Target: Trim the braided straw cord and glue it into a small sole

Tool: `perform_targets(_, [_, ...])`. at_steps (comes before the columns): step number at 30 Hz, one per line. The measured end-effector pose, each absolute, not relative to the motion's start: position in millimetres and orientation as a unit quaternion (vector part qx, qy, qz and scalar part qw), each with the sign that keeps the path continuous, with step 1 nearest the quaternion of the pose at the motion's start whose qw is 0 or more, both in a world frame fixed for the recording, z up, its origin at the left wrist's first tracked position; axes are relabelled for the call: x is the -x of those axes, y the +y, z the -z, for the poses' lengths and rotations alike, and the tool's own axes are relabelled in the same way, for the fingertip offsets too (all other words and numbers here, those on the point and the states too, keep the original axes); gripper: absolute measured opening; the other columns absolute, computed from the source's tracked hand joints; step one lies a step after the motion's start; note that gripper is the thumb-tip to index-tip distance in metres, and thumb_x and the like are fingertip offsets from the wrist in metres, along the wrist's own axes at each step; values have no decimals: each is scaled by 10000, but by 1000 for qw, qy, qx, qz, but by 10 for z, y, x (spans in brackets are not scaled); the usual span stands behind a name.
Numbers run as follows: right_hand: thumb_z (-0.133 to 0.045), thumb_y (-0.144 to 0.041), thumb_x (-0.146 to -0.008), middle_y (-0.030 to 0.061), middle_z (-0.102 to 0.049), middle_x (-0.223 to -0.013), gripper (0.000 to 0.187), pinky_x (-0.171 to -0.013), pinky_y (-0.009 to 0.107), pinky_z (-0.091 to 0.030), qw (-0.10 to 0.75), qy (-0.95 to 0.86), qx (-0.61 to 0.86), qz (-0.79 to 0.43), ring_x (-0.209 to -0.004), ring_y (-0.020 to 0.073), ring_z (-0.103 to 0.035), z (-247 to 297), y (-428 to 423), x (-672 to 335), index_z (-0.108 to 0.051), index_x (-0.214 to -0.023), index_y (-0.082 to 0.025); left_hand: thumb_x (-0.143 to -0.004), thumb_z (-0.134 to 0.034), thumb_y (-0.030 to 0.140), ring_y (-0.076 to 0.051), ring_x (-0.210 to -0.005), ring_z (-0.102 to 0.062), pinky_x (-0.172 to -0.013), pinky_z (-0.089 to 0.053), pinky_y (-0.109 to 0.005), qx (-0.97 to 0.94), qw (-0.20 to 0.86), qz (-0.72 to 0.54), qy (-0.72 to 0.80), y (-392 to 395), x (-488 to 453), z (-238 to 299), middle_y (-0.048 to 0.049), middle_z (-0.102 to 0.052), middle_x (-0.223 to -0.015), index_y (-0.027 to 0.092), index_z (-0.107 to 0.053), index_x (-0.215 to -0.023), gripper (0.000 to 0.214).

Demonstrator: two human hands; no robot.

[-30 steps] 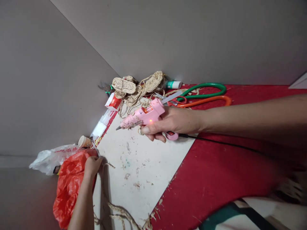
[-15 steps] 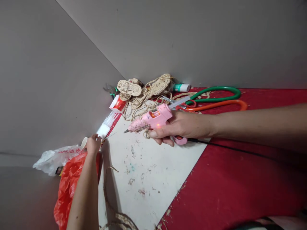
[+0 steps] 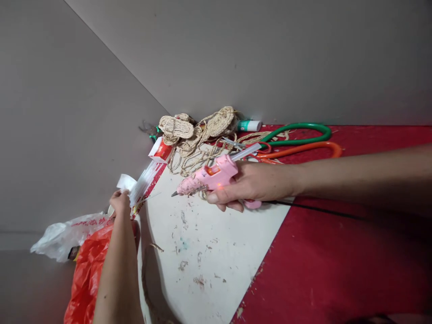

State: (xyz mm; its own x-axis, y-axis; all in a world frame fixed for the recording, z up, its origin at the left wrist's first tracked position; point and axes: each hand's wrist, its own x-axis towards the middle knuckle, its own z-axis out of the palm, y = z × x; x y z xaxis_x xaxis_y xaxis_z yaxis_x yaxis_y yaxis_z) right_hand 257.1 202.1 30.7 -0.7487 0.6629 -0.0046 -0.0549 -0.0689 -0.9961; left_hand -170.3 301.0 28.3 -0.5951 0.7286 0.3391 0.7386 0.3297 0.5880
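My right hand (image 3: 236,186) is wrapped round a pink hot glue gun (image 3: 212,174) with a lit orange light. Its metal nozzle points left over the white board (image 3: 236,252), and a clear glue stick (image 3: 247,151) protrudes from its back. At the left, my left hand (image 3: 120,201) pinches a small white sheet (image 3: 127,182); whether it is paper or plastic I cannot tell. The sheet is raised at one edge beside a bundle of clear glue sticks (image 3: 148,177). A pale round rim, partly hidden, lies just below that hand.
Braided straw cord coils (image 3: 176,127), a red-and-white box (image 3: 161,150), green-handled pliers (image 3: 153,132) and a teal-and-white tube (image 3: 249,126) lie along the wall. Large scissors (image 3: 300,130) have green and orange handles. A red plastic bag (image 3: 88,270) is at the left. The glue gun's black cable (image 3: 320,209) runs right.
My left hand has moved onto the white sheet and lifted it from beside the glue sticks. My right hand keeps hold of the glue gun. The view has shifted slightly.
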Motion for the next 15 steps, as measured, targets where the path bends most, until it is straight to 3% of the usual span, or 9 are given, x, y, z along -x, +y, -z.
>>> perform_targets(4, [-619,-405,-782,-39,-480,-520,301,-341,133,-293,264,-636,247,-681,-393,27,-370,-247,2045,-2552,-574,-708,-116,-899,-560,357,-187,-876,-633,-736,-541,-374,492,-64,372,-784,2941,1456,-472,-90,-627,-1092,155,-571,-1175,342])
perform_targets(9, [-636,-426,-772,-20,-494,-542,334,-376,135,-299,323,-616,257,-671,-441,38,-419,-225,2072,-2548,-562,-689,-111,-765,-649,383,-147,-611,-641,-596,-521,-282,609,-131,264,-737,2792,1234,-538,-37,-690,-786,157,-656,-1059,371])
perform_targets(12, [-652,-453,-754,-24,-482,-518,355,-364,142,-289,317,-610,259,-678,-428,44,-414,-217,2081,-2544,-564,-683,-117,-740,-689,335,-175,-678,-660,-670,-524,-314,639,-94,156,-747,2720,1352,-563,-63,-705,-875,162,-663,-1055,360])
perform_targets(15, [-649,-477,-751,-15,-497,-522,370,-352,154,-290,298,-615,255,-684,-420,51,-409,-205,2076,-2540,-575,-684,-121,-813,-663,320,-198,-839,-652,-787,-517,-377,641,-38,31,-766,2657,1548,-506,-88,-678,-1004,154,-655,-1024,269])
